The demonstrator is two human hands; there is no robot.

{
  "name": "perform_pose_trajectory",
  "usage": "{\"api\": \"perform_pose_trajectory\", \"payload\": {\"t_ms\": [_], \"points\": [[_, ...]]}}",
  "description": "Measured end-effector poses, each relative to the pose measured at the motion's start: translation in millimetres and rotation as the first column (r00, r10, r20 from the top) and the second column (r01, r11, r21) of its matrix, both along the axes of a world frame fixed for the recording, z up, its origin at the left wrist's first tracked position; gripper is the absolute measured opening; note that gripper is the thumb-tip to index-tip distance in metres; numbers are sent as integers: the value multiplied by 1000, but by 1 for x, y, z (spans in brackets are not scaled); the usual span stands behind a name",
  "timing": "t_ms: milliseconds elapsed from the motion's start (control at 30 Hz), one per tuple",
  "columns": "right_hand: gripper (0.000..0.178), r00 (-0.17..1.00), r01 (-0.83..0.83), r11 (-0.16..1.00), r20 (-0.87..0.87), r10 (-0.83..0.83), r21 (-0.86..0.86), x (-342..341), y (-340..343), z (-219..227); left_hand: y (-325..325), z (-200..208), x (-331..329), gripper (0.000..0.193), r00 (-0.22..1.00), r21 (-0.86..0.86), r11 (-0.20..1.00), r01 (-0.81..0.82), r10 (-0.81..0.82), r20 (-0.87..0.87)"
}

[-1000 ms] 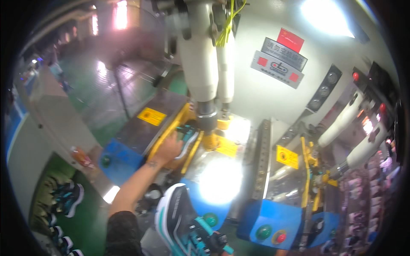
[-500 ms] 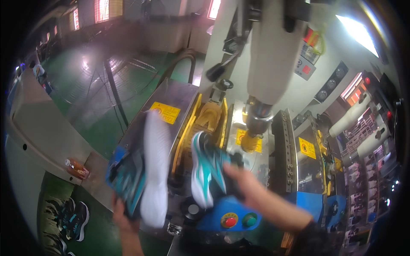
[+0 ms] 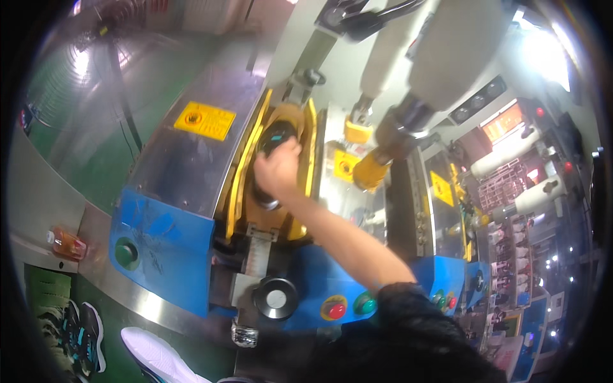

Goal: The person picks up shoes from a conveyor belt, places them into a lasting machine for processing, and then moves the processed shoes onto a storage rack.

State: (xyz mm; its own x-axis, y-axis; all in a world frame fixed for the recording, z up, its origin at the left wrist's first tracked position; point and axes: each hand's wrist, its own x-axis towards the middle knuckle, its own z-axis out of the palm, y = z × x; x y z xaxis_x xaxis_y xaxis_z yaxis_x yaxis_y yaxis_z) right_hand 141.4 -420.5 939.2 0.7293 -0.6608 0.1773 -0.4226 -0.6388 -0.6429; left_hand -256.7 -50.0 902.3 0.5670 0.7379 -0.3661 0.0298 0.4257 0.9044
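Note:
My right hand grips a black-and-teal sneaker from above, fingers closed on its upper. The sneaker sits lengthwise in the pressing machine's cradle, between two yellow side pads. Much of it is hidden under the hand. At the lower left, a second sneaker shows its white sole and is cut off by the picture's edge. My left hand is out of sight, so what holds that sneaker, if anything, does not show.
Grey press arms with yellow tips hang right of the cradle. A black knob, a red button and a green button sit in front. Several sneakers and a bottle are at left.
My right hand has carried its sneaker left and up into the cradle. The other sneaker has dropped to the lower left, and my left hand has left view. The view has shifted.

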Motion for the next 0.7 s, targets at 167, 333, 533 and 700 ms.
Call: {"api": "perform_pose_trajectory", "payload": {"t_ms": [167,333,533,700], "points": [[68,984,-139,989,-102,143,46,-18,-43,25,-20,-1,17,34,910,502,811,302,-402,102],[78,808,-566,737,-70,586,-369,-116,-15,81,-35,75,7,40,936,-270,929,254,-164,312],[77,673,-736,546,-517,529,-400,-393,-66,62,-79,70,-53,61,851,-280,822,495,-392,350],[82,682,-719,694,-227,695,-35,-405,-31,84,-111,96,-87,64,815,-36,876,482,-432,386]]}}
